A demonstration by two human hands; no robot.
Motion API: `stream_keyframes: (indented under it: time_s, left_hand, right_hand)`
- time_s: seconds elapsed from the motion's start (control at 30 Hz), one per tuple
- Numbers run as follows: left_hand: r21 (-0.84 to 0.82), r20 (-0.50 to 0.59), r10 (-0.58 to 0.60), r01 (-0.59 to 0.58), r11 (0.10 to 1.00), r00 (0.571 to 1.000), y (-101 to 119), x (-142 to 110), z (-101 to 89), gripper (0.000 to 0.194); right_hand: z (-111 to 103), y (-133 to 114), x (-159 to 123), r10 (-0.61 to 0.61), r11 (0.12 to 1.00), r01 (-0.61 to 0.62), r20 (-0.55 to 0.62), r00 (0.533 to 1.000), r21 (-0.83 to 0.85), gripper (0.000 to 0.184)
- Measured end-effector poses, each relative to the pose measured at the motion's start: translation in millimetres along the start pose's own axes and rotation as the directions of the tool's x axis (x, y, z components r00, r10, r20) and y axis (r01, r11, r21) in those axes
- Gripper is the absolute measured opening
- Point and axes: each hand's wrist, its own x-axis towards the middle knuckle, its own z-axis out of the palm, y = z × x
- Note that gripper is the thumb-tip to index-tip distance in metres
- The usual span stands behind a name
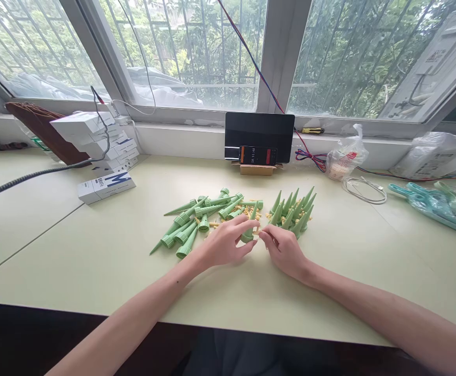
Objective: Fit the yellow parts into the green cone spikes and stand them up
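Observation:
My left hand grips a green plastic watering spike, which stands point up between thumb and fingers. Close beside it, my right hand is closed in a pinch on a small yellow plastic piece at the spike's side; the fingers partly hide it. To the left lies a loose pile of green spikes, open ends showing. Small yellow pieces are scattered behind my left hand. Beyond my right hand, several spikes stand upright in a cluster, yellow bits at their bases.
A phone showing a timer leans on a dark tablet in a cardboard stand. White boxes are stacked at left. A white cable, a plastic bag and wrapped teal items lie right.

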Motion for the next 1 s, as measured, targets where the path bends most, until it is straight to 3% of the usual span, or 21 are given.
stream_keyframes:
  time_s: [0.23,0.4,0.57,1.0]
  left_hand:
    - [-0.006,-0.001,0.008,-0.008,1.000,1.000,-0.2,-0.1,0.4,0.028]
    - [-0.015,-0.002,-0.028,0.028,0.999,1.000,-0.1,0.7,-0.5,0.028]
    - [-0.005,0.003,-0.034,0.034,0.999,0.999,0.1,1.1,-0.2,0.027]
    - [0.005,0.009,-0.004,0.004,1.000,1.000,0.2,-0.3,-0.9,0.029]
  right_hand:
    - [0.2,0.9,-0.9,0.012,1.000,-0.012,0.010,1.000,-0.013,0.036]
    - [-1.4,-5.7,-0.4,0.002,1.000,-0.002,-0.030,1.000,0.010,0.015]
    - [0.1,-3.8,-0.6,-0.036,0.999,0.036,-0.055,0.998,-0.005,0.011]
    - [0.0,-1.7,-0.4,0.003,1.000,-0.003,-0.002,1.000,0.010,0.022]
